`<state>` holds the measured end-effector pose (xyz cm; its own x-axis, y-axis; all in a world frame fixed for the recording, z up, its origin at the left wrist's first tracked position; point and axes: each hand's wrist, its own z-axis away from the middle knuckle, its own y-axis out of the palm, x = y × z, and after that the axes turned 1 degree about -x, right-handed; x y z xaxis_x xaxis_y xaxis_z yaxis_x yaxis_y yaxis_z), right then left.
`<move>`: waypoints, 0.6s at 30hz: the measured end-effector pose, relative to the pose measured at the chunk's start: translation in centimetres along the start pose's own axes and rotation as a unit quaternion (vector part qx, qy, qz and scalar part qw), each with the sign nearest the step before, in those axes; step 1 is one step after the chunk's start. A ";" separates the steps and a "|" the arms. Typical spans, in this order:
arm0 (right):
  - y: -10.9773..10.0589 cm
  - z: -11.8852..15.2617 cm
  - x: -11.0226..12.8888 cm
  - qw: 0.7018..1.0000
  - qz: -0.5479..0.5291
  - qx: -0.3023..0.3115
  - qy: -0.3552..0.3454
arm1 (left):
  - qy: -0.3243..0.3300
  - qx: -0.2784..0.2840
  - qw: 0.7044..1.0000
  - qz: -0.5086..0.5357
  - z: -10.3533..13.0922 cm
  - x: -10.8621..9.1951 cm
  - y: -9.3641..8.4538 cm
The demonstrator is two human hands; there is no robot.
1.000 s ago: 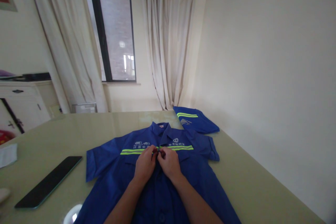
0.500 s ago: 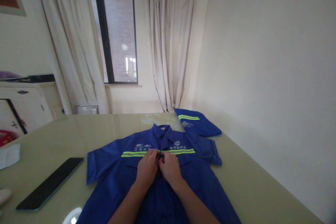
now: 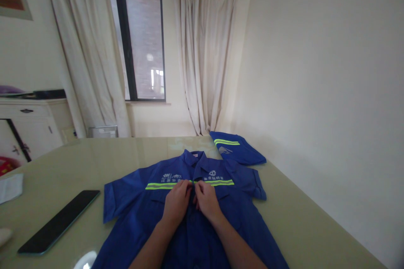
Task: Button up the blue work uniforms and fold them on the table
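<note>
A blue short-sleeved work shirt (image 3: pixel 132 206) lies spread face up, its collar at the far end. A yellow-green reflective stripe and pale printed lettering cross its chest. At the front placket, level with the stripe, my left hand (image 3: pixel 177 199) is closed with its fingertips pinching the cloth edge. Just beside it, my right hand (image 3: pixel 206 197) is closed on the other side of the placket, fingers curled at the cloth. The fingertips nearly meet, and any button between them is hidden.
Behind the shirt's right shoulder lies a folded blue garment (image 3: pixel 238 148) with a reflective stripe. A dark tablet-like slab (image 3: pixel 59 222) rests on the greenish table (image 3: pixel 315 222), near a white paper (image 3: pixel 11 188). A wall (image 3: pixel 331 92) borders the table's right side.
My right hand has shifted slightly right, so a small gap shows between the hands, and its lower fingers have come into view. The shirt lies as before.
</note>
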<state>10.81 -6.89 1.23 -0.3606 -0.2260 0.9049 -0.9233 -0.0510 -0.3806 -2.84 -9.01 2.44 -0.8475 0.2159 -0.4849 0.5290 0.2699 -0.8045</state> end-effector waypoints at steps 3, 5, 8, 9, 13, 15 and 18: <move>0.2 -0.3 -0.5 0.999 -0.024 -0.017 -0.021 | -0.022 -0.007 0.995 0.098 -0.3 0.7 0.2; 0.2 -0.4 -0.7 0.999 -0.020 -0.026 -0.038 | -0.034 -0.012 0.989 0.147 -0.5 1.0 0.3; 0.2 -0.5 -0.7 0.998 0.003 -0.041 -0.053 | -0.033 -0.020 0.983 0.178 -0.7 1.3 0.3; 0.2 -0.6 -0.7 0.997 0.016 -0.049 -0.060 | -0.031 -0.020 0.982 0.186 -0.7 1.3 0.3; 0.1 -0.5 -0.6 0.992 0.066 -0.070 -0.085 | -0.033 -0.010 0.973 0.227 -0.9 1.4 0.2; 0.0 -0.5 -0.4 0.992 0.062 -0.068 -0.083 | -0.039 -0.007 0.972 0.230 -1.0 1.5 0.3; -0.2 -0.4 0.1 0.995 0.039 -0.060 -0.067 | -0.041 -0.002 0.975 0.220 -1.1 1.6 0.4</move>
<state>10.94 -6.47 1.48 -0.4181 -0.3532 0.8369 -0.9054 0.0871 -0.4156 -3.91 -7.57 1.74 -0.5395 0.2348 -0.8086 0.8418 0.1718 -0.5117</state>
